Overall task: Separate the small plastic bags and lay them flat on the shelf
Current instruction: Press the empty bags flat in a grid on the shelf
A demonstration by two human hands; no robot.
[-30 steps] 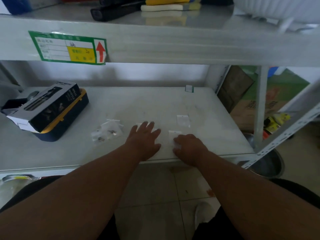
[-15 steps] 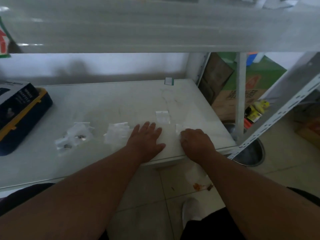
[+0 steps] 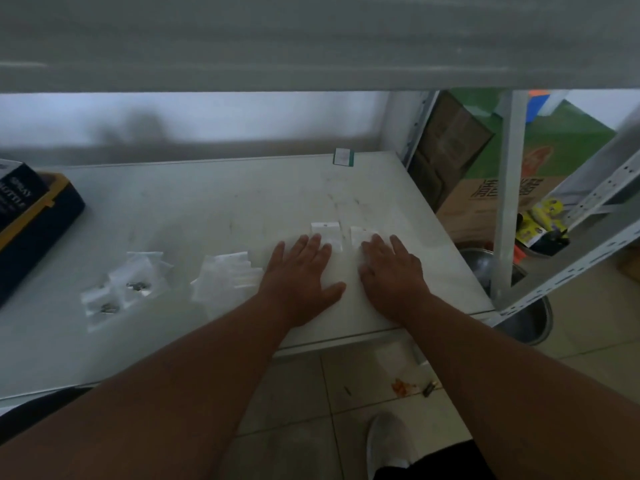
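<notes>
Two small clear plastic bags lie flat side by side on the white shelf (image 3: pixel 214 216): one bag (image 3: pixel 325 230) just past my left fingertips, the other bag (image 3: pixel 360 234) partly under my right fingers. My left hand (image 3: pixel 301 275) rests palm down on the shelf, fingers spread, holding nothing. My right hand (image 3: pixel 393 271) lies flat too, pressing on its bag. A loose stack of empty bags (image 3: pixel 227 277) sits left of my left hand. Further left lie bags with small metal parts (image 3: pixel 121 289).
A dark blue and yellow box (image 3: pixel 31 220) stands at the shelf's left end. A small green-edged tag (image 3: pixel 343 156) lies at the back. The upper shelf's beam (image 3: pixel 311 43) hangs overhead. A steel upright (image 3: pixel 505 188), a metal basin (image 3: pixel 526 317) and cardboard boxes stand right.
My right hand has opened from a curled grip and now lies flat on the right bag, which sits further back beside the other. The view has shifted right and down.
</notes>
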